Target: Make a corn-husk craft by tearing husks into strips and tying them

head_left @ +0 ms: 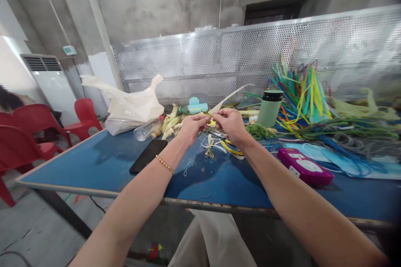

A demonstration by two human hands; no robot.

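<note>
Both hands meet above the middle of the blue table. My right hand (231, 125) pinches a pale husk strip (226, 99), whose long tapering end sweeps up and to the right. Almost touching it, my left hand (193, 128) has thumb and forefinger pressed together at the strip's near end; the fingers hide what lies between them. Just below hangs or lies a small knotted piece of pale husk (209, 146); I cannot tell which. Behind my left hand is a heap of corn husks (171, 123). Yellow-handled scissors or pliers (232, 149) lie under my right hand.
On the left are a black phone (149, 156), a clear bottle (147, 130) and a white plastic bag (134, 106). To the right stand a green tumbler (270, 108), a magenta power strip (303, 166) and bundles of coloured strips (308, 95). Perforated metal panels (200, 58) rise behind.
</note>
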